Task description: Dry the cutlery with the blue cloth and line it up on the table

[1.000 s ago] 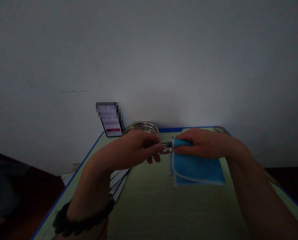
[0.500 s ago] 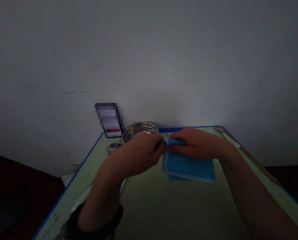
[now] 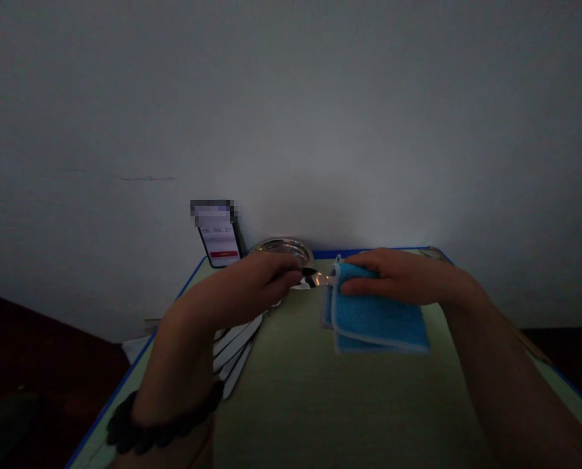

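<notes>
Table (image 3: 359,404), far edge: spoon (image 3: 309,279) held parallel, left hand (image 3: 259,285) pinching its bowl end, right hand (image 3: 401,277) clamping blue cloth (image 3: 376,319) at its neck.

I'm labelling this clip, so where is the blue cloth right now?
In the head view, the blue cloth is right of centre, in the right hand, its left edge meeting the shiny utensil that the left hand pinches.
</notes>
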A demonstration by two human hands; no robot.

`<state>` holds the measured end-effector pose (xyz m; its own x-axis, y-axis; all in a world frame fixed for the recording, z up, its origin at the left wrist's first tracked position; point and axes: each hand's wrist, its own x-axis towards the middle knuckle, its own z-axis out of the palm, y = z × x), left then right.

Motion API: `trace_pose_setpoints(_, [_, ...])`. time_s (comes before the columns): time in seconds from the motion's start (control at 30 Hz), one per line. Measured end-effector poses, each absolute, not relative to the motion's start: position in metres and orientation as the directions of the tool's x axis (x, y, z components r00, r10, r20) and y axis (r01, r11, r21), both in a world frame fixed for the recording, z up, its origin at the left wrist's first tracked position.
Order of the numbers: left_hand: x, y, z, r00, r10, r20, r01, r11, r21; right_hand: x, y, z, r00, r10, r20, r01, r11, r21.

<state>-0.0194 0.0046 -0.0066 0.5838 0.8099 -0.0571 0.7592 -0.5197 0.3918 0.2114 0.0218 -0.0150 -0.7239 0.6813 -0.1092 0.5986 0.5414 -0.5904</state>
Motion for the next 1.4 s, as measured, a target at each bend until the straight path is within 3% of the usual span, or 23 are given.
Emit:
trace_pose_setpoints(0.33, [-0.029,0.002,-0.002,0.585,0.805,-0.098,0.72,-0.46,0.52,0.231,0.02,-0.008,-0.673,0.714,-0.192,0.64,0.432,-0.635])
trace_pose_setpoints(0.53, [-0.027,0.005,-0.014,0.588,0.767,-0.257,0.757,-0.41,0.509,0.224,0.019,-0.006,-0.679,0.707,-0.199,0.663,0.473,-0.58])
trace_pose_setpoints(0.63, [-0.024,0.008,-0.018,0.615,0.744,-0.261,0.741,-0.432,0.514,0.22,0.018,-0.006,-0.69,0.701,-0.18,0.658,0.505,-0.558])
trace_pose_setpoints(0.83, [-0.013,0.011,-0.019,0.655,0.697,-0.29,0.672,-0.363,0.646,0.213,0.022,-0.01,-0.738,0.658,-0.151,0.613,0.559,-0.559])
trace_pose_setpoints(1.07, [-0.016,0.011,-0.017,0.693,0.661,-0.29,0.619,-0.338,0.709,0.22,0.024,-0.012,-0.77,0.587,-0.25,0.547,0.407,-0.731])
trace_pose_setpoints(1.4, [-0.015,0.003,-0.016,0.672,0.683,-0.288,0.647,-0.351,0.677,0.229,0.024,-0.014,-0.743,0.639,-0.197,0.531,0.384,-0.755])
